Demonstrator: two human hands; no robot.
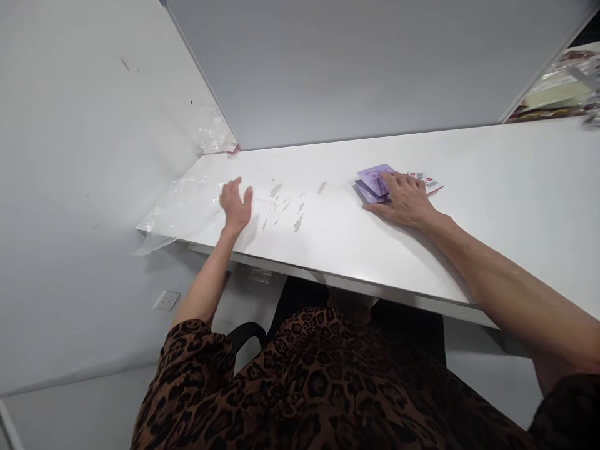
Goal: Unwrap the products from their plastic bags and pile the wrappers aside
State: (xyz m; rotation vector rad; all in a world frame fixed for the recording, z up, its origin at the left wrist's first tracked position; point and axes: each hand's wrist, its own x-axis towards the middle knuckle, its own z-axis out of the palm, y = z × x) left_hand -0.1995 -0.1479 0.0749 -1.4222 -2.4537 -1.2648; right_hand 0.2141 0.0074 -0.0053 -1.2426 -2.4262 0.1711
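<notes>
My left hand hovers over the left part of the white table, its fingers apart and nothing in them. Just left of it lies clear plastic wrapping, which hangs over the table's front edge. My right hand is closed over purple printed cards, two of them showing, one overlapping the other at a tilt. Beyond its knuckles, white cards with red marks and barcodes stick out. The palm hides part of both groups.
A grey panel stands along the table's back edge. More crumpled clear plastic sits in the back left corner by the wall. Worn grey patches mark the tabletop. Packaged items are piled at the far right.
</notes>
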